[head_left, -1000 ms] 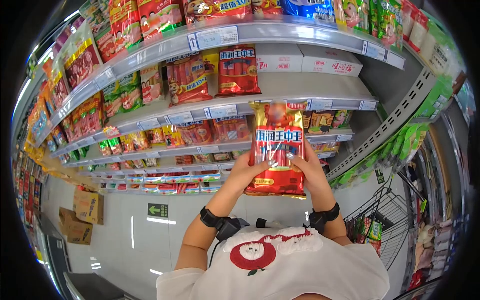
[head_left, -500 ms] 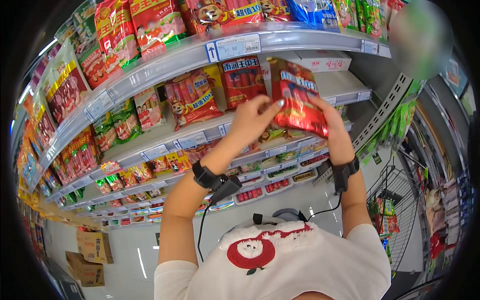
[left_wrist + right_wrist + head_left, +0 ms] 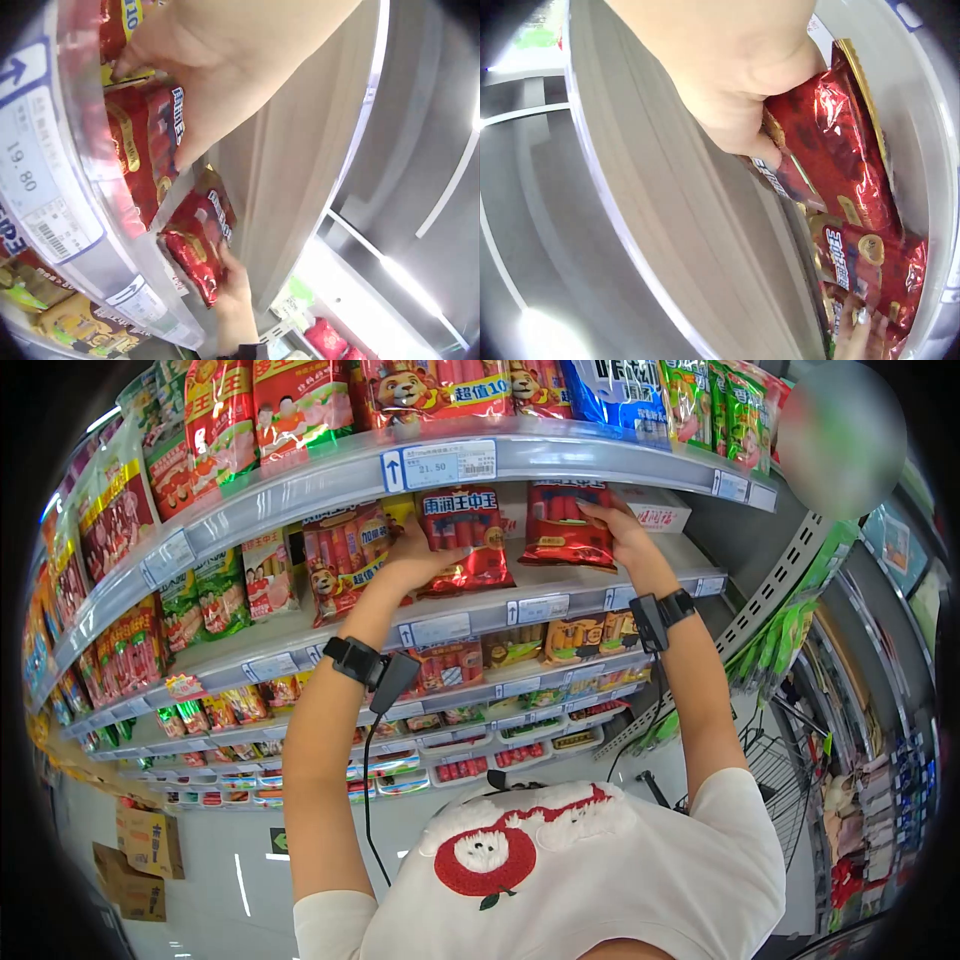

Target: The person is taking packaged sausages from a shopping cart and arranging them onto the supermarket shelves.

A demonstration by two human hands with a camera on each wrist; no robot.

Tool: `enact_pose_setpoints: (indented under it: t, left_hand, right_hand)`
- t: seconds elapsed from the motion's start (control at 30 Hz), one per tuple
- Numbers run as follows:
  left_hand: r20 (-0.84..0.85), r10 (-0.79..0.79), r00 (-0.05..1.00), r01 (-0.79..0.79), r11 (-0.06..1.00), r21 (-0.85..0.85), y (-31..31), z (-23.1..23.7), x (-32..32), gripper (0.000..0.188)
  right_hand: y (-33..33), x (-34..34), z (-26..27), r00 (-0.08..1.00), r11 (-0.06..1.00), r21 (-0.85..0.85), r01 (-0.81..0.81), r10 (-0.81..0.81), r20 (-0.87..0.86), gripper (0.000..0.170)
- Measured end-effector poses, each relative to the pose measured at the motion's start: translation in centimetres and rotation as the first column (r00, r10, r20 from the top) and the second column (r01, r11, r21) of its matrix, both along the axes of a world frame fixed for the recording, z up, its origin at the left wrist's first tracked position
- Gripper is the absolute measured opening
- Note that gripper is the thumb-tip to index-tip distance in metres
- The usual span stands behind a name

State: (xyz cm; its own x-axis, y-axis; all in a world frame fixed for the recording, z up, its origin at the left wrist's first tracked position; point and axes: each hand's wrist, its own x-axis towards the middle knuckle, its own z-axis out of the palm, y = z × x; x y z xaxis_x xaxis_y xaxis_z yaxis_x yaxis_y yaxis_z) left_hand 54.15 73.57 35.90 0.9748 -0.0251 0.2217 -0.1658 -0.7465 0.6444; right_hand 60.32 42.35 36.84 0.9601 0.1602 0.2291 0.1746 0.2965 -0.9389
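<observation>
On the middle shelf, my right hand (image 3: 627, 532) grips the right edge of a red sausage pack (image 3: 562, 528), its thumb on the front. This pack leans upright near the shelf's front; the right wrist view shows its shiny red wrapper (image 3: 840, 142) close by. To its left stands a matching red sausage pack (image 3: 472, 525). My left hand (image 3: 412, 563) holds that one by its left side, thumb across the front and fingers at the edge, as the left wrist view of the pack (image 3: 139, 142) also shows. A larger sausage bag (image 3: 343, 560) with a cartoon lion stands beside my left fingers.
White cartons (image 3: 650, 510) sit behind the packs at right. The upper shelf's edge with its price tag (image 3: 438, 466) overhangs both hands. More snack bags (image 3: 220, 595) line the shelf leftward. A wire cart (image 3: 775, 770) stands at lower right, cardboard boxes (image 3: 140, 850) at lower left.
The pack held before my chest in both hands has gone forward onto the shelf, with my right hand still on it. My left hand has let it go and moved left to the neighbouring pack.
</observation>
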Motion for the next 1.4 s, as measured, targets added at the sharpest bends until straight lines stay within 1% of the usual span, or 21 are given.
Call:
enact_pose_setpoints:
  t: [0.03,0.07,0.13,0.2,0.23,0.33,0.37,0.47,0.57,0.67,0.7,0.77,0.8,0.83,0.87,0.93,1.0,1.13,1.2,1.3,1.4]
  left_hand:
    - [-0.05,-0.021,0.999,0.019,0.998,-0.059,0.2,-0.3,1.0,0.099]
    - [-0.098,-0.045,0.994,0.033,0.992,-0.118,0.2,-0.6,1.5,0.098]
    - [-0.06,-0.069,0.996,0.056,0.98,-0.19,0.0,-0.9,1.9,0.096]
    - [-0.078,-0.086,0.993,0.059,0.952,-0.3,0.1,-1.5,2.9,0.095]
    - [-0.1,-0.021,0.995,-0.031,0.869,-0.494,-0.5,-1.5,2.5,0.084]
    - [-0.018,-0.133,0.991,0.059,0.549,-0.834,-1.2,-1.2,2.1,0.064]
    - [-0.005,-0.159,0.987,0.069,0.456,-0.887,-0.9,-2.0,3.4,0.049]
    - [-0.006,-0.156,0.988,0.07,0.479,-0.875,-1.0,-3.0,4.6,0.044]
    - [0.004,-0.118,0.993,0.065,0.517,-0.853,-1.3,-2.8,4.3,0.043]
    - [0.113,-0.034,0.993,0.111,0.579,-0.808,-1.6,-3.1,4.4,0.045]
    - [0.113,0.019,0.993,0.082,0.567,-0.819,-1.7,-3.3,4.5,0.046]
    - [0.116,0.127,0.985,0.03,0.538,-0.842,-1.9,-3.6,4.5,0.049]
    - [0.189,0.106,0.976,0.107,0.522,-0.846,-2.0,-3.3,4.2,0.051]
    - [0.262,0.085,0.961,0.185,0.504,-0.844,-2.1,-2.8,3.8,0.053]
    - [0.332,0.067,0.941,0.26,0.483,-0.836,-2.1,-2.5,3.7,0.054]
    - [0.378,0.092,0.921,0.264,0.566,-0.781,-1.8,-2.6,4.7,0.056]
    - [0.422,0.059,0.905,0.303,0.606,-0.736,-1.4,-2.8,5.0,0.056]
    - [0.312,0.128,0.941,0.217,0.478,-0.851,-1.5,-3.3,5.0,0.056]
    - [0.322,0.128,0.938,0.218,0.505,-0.835,-1.6,-3.3,4.8,0.056]
    - [0.344,0.099,0.934,0.235,0.557,-0.797,-1.3,-3.4,5.1,0.057]
    - [0.373,0.153,0.915,0.194,0.642,-0.742,-1.1,-4.2,5.9,0.06]
  right_hand:
    - [0.4,0.3,-0.3,1.0,1.0,-0.009,-0.001,0.001,-0.019,0.044]
    - [0.7,0.5,-0.6,0.999,0.999,-0.028,-0.035,0.035,-0.002,0.041]
    - [1.6,0.4,-1.1,0.994,0.992,-0.063,-0.107,0.109,0.031,0.033]
    - [2.2,0.6,-1.6,0.992,0.99,-0.053,-0.129,0.129,0.012,0.04]
    - [2.4,0.4,-1.5,0.99,0.99,-0.042,-0.137,0.138,0.027,0.042]
    - [2.1,0.9,-2.0,0.979,0.979,-0.057,-0.197,0.199,0.03,0.048]
    - [2.0,1.1,-2.0,0.974,0.972,-0.071,-0.225,0.227,0.023,0.05]
    - [3.4,-0.4,-1.2,0.983,0.983,-0.013,-0.186,0.185,-0.016,0.047]
    - [2.9,0.0,-1.0,0.985,0.971,-0.167,-0.171,0.166,-0.044,0.048]
    - [1.8,3.2,-2.3,0.971,0.948,-0.211,-0.238,0.239,-0.021,0.048]
    - [2.0,3.3,-2.0,0.962,0.939,-0.217,-0.268,0.273,-0.004,0.049]
    - [2.6,2.9,-2.1,0.973,0.965,-0.125,-0.231,0.231,-0.012,0.048]
    - [3.0,2.5,-1.8,0.977,0.974,-0.079,-0.212,0.211,-0.02,0.048]
    - [2.8,3.0,-1.8,0.981,0.959,-0.206,-0.195,0.192,-0.036,0.053]
    - [3.1,3.1,-1.6,0.977,0.964,-0.164,-0.208,0.211,0.005,0.057]
    - [4.0,2.8,-1.4,0.966,0.967,-0.083,-0.242,0.248,0.077,0.064]
    - [4.2,3.5,-1.6,0.965,0.963,-0.127,-0.236,0.248,0.086,0.066]
    - [4.4,3.1,-1.5,0.969,0.968,-0.112,-0.226,0.235,0.076,0.069]
    - [4.3,2.8,-1.5,0.972,0.97,-0.079,-0.23,0.233,0.036,0.071]
    - [3.9,4.1,-2.1,0.972,0.96,-0.163,-0.226,0.232,0.019,0.071]
    - [3.3,4.3,-2.1,0.958,0.942,-0.211,-0.261,0.279,0.061,0.07]
